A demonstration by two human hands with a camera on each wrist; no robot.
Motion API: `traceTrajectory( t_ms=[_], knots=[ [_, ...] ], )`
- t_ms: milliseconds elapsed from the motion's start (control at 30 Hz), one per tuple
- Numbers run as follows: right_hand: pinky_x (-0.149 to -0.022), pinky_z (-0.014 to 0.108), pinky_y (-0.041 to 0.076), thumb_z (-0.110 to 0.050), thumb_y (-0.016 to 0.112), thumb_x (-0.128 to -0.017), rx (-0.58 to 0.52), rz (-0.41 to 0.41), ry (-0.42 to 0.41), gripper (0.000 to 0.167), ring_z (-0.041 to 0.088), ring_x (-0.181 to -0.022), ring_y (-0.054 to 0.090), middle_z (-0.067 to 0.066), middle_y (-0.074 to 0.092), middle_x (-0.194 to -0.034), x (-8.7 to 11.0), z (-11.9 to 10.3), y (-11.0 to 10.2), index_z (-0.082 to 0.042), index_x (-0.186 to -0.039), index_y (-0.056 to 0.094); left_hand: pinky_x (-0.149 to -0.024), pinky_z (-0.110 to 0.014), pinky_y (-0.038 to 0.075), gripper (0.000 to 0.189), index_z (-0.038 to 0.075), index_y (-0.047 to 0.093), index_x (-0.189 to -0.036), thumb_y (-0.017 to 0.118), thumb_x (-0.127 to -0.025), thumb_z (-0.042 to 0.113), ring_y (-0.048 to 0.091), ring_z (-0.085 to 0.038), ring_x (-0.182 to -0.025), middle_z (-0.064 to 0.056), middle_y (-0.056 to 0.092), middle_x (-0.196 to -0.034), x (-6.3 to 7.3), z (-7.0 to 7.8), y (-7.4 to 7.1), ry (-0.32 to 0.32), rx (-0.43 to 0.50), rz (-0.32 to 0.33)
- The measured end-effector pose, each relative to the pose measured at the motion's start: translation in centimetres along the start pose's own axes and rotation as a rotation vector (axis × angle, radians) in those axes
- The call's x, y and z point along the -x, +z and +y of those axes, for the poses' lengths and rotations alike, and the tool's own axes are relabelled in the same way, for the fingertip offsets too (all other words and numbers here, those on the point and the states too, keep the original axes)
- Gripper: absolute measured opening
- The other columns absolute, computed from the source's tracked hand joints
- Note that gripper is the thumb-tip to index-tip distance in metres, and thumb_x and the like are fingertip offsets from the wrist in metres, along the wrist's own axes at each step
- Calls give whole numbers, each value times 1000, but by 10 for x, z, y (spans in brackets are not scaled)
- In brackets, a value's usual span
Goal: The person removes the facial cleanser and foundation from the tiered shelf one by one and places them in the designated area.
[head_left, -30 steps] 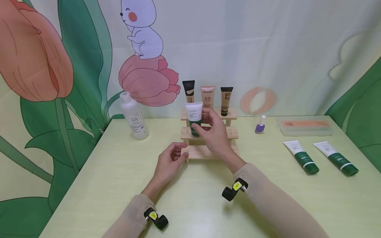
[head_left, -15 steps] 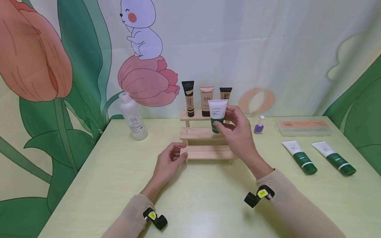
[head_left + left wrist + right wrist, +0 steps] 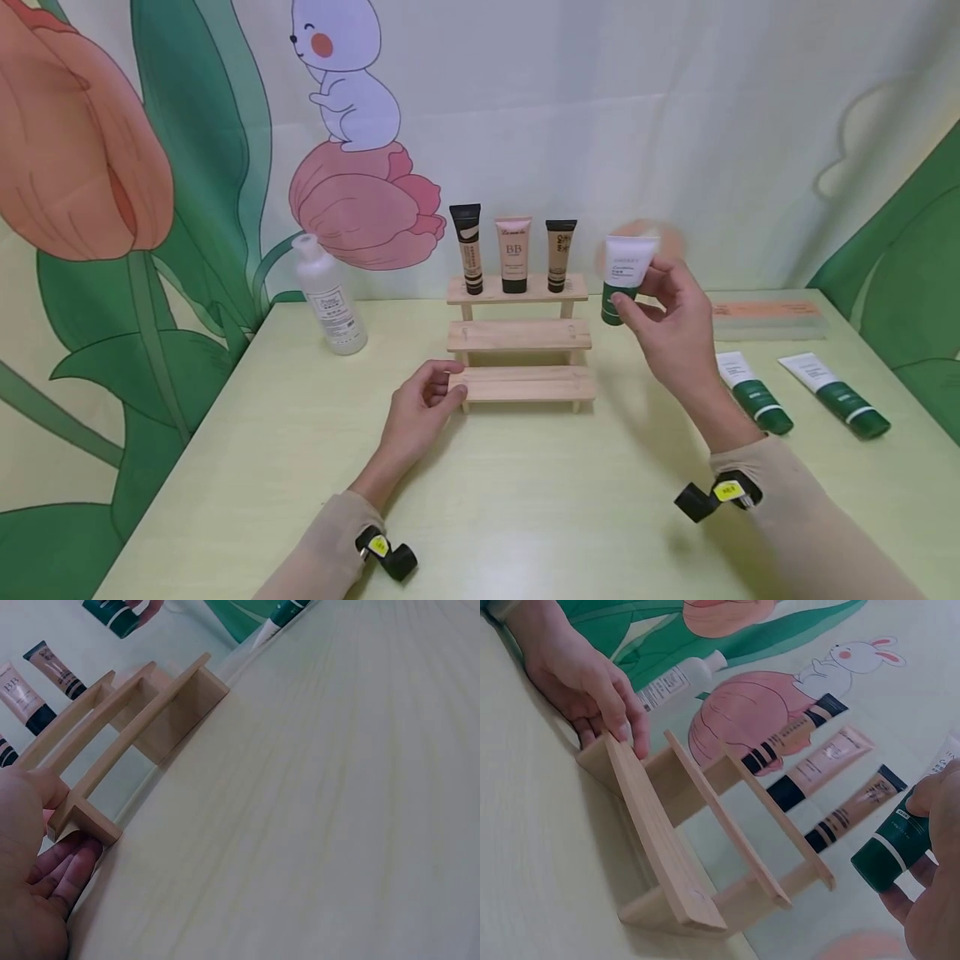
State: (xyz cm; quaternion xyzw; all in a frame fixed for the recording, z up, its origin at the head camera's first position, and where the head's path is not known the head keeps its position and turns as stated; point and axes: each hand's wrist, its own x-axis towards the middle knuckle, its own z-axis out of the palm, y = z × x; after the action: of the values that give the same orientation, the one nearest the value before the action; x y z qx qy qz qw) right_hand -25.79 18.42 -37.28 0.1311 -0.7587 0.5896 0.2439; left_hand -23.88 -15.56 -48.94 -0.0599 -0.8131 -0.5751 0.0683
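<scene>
Just right of a three-step wooden display stand (image 3: 519, 383), my right hand (image 3: 678, 333) pinches a white and green squeeze tube (image 3: 628, 265), held upright in the air. The right wrist view shows the tube's green cap end (image 3: 881, 859) below the thumb. My left hand (image 3: 420, 412) grips the left end of the stand's lowest step, its fingers (image 3: 56, 874) curled under the board. On the top step stand a black-topped foundation tube (image 3: 469, 258), a pink BB cream tube (image 3: 513, 250) and a beige tube with a dark top (image 3: 558, 257). The two lower steps bear nothing.
Two more white and green tubes, one left (image 3: 759, 404) and one right (image 3: 843, 400), lie on the table. Behind them is a flat clear plastic box (image 3: 772, 325), partly covered by my hand. A white bottle (image 3: 330, 308) stands back left, before a printed curtain (image 3: 525, 100).
My right hand has carried the squeeze tube from the middle step rightward, off the stand. It now hides the purple nail polish bottle. The left hand keeps its grip on the stand.
</scene>
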Motion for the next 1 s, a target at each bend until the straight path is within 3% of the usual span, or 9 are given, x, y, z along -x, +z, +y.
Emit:
traceTrajectory(
  t_ms=[333,667,1000],
  knots=[
    [-91,17,57,-1,76,-103,0,77,29,48,16,-112,67,-2,68,-126,2,12,-31,-6,-148,59,-87,-24,55,27,19,76,-132,79,-105,18,66,-21,-102,-7,73,-113,1,1,1,-1,4,-3],
    [-90,13,56,-11,78,-106,136,47,128,56,12,-116,65,4,64,-134,22,39,-46,-5,-156,53,-85,-24,55,26,19,76,-130,79,-105,17,66,-22,-102,-7,73,-113,1,2,0,-4,4,-2],
    [-86,11,54,-17,77,-107,192,8,189,57,13,-114,62,11,64,-135,42,59,-58,-9,-158,53,-87,-24,56,27,19,76,-131,79,-105,19,67,-21,-103,-7,74,-114,0,0,1,-5,5,5]
  ],
)
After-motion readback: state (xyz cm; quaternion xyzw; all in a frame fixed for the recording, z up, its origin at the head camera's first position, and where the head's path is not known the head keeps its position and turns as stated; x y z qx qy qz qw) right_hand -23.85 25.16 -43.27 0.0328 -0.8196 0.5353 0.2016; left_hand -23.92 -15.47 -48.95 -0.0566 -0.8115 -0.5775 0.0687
